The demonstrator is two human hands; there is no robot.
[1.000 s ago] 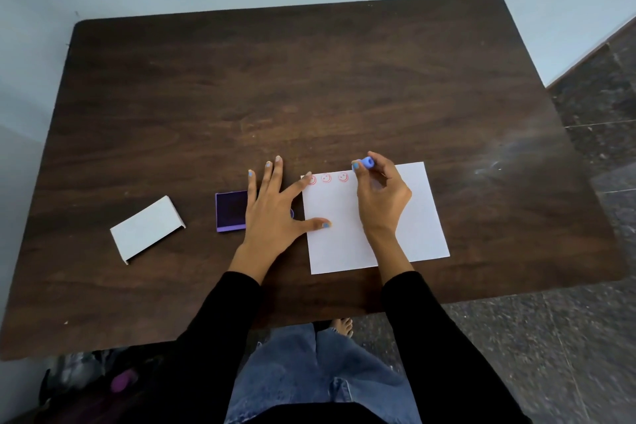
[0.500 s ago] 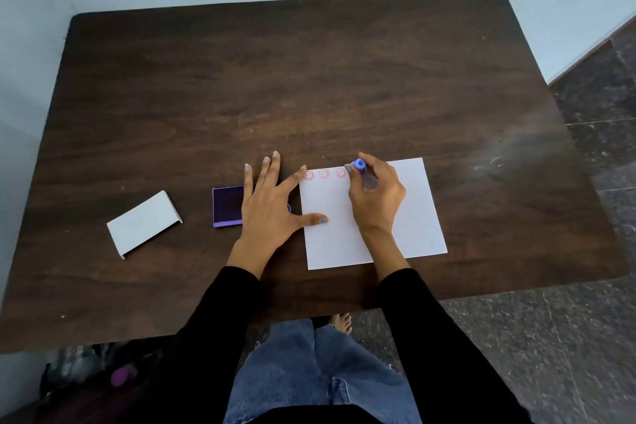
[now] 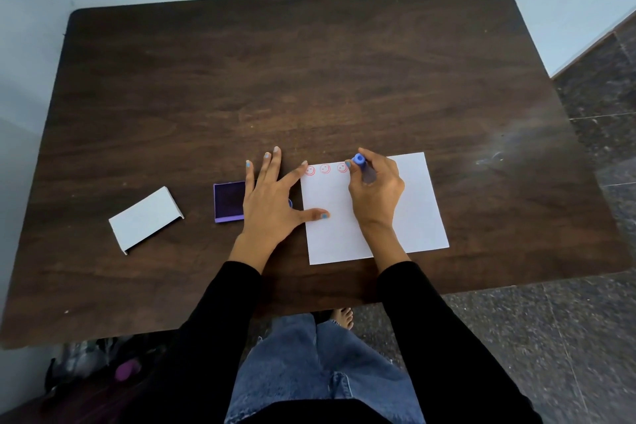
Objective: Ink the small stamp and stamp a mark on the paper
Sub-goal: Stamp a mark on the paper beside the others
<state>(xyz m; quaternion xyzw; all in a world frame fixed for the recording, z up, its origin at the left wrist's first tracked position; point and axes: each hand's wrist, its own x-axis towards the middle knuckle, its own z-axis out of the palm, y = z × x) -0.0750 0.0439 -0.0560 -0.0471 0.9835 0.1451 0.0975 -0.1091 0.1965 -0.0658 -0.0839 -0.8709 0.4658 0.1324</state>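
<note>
A white paper (image 3: 416, 210) lies on the dark wooden table (image 3: 309, 79) near its front edge. Three red smiley marks (image 3: 325, 169) sit in a row along the paper's top left edge. My right hand (image 3: 377, 193) grips a small blue stamp (image 3: 359, 162) upright, its lower end on the paper just right of the third mark. My left hand (image 3: 272, 203) lies flat with fingers spread, thumb pressing the paper's left edge. A purple ink pad (image 3: 228, 201) lies open left of the paper, partly under my left hand.
A white cardboard lid (image 3: 144, 219) rests on the table to the left of the ink pad. The table's front edge runs just below the paper. Dark tiled floor shows to the right, and a pale wall stands behind.
My right hand has brought the blue stamp slightly left and down onto the paper beside the third mark. My left hand has stayed flat on the paper's edge.
</note>
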